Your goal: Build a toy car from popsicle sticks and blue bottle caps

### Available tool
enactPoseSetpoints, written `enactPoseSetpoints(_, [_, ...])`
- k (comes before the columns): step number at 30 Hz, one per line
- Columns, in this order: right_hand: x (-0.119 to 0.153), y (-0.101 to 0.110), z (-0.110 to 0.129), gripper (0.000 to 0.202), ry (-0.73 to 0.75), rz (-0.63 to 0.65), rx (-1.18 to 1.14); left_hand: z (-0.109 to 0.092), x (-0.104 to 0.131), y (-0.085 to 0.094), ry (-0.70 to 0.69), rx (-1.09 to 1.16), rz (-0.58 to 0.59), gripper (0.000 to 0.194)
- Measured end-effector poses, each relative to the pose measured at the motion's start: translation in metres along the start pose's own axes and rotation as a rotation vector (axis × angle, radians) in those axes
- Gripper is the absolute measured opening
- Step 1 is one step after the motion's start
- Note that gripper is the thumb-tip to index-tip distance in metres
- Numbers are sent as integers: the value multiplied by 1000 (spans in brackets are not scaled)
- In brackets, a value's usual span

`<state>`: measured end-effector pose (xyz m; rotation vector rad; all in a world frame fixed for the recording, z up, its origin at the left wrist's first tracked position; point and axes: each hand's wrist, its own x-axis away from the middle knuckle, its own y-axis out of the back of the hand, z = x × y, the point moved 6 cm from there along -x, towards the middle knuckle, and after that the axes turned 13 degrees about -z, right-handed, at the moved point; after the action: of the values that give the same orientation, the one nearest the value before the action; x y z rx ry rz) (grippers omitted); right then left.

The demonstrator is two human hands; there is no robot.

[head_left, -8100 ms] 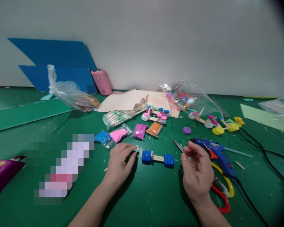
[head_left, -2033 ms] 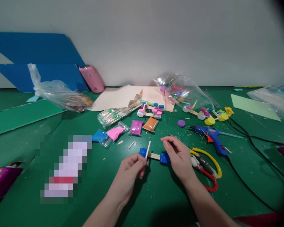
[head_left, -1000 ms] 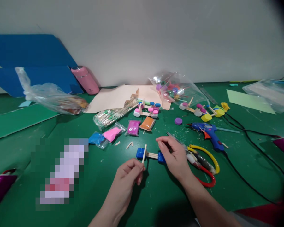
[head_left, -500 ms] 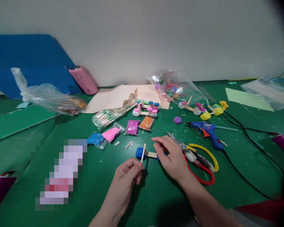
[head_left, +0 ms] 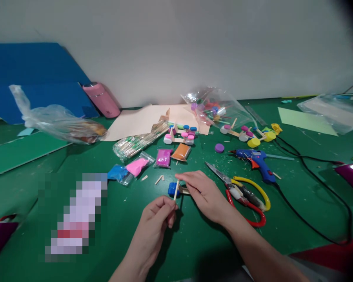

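Note:
Between thumb and fingers, my left hand (head_left: pixel 161 211) pinches the lower end of a thin wooden stick (head_left: pixel 175 191), which points up and away. My right hand (head_left: pixel 201 192) reaches over from the right, its fingertips at the stick's upper end; whether they grip it is unclear. Behind the stick, on the green table, lies a small piece with blue wheels (head_left: pixel 172 188) and wooden sticks; my right hand hides its right part. Small wood scraps (head_left: pixel 159 179) lie just beyond.
Scissors (head_left: pixel 220 173) with red and yellow handles lie right of my right hand, with a blue glue gun (head_left: pixel 261 162) and its cable beyond. Clay packets (head_left: pixel 164 157), bundled sticks (head_left: pixel 138 143), small wheeled models (head_left: pixel 179 138) and a pink bottle (head_left: pixel 101 100) stand farther back.
My right hand has moved left to the top of the stick and now covers the blue piece's right end. My left hand still holds the stick.

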<state>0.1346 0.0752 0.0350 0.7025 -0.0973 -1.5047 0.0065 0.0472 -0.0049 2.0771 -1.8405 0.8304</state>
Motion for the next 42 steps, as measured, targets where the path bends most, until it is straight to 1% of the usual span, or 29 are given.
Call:
enactPoseSetpoints(7, [-1,-1,1,37,20,-4,-14,2,-2,0,-4,-29,25,16])
enactPoseSetpoints(12, [-1,-1,0,35,22,-14,-15,1,-2,-2,18,-28,33,13])
enactPoseSetpoints(17, [-2,-2,0,36,34,-15,-14,-2,-4,-7,45,-11,21,12])
enactPoseSetpoints(22, [-2,-2,0,37,36,-20,-24,-5,-7,-9,35,2,11,14])
enactPoseSetpoints(31, [-2,-2,-1,37,46,-15,-15,-4,-10,-12,32,-7,21,16])
enactPoseSetpoints(39, [-2,-1,1,38,46,-3,-11,-4,-10,-11,45,1,7,14])
enactPoseSetpoints(42, [-1,-1,0,38,39,-19,-21,-3,-9,-10,48,-7,0,14])
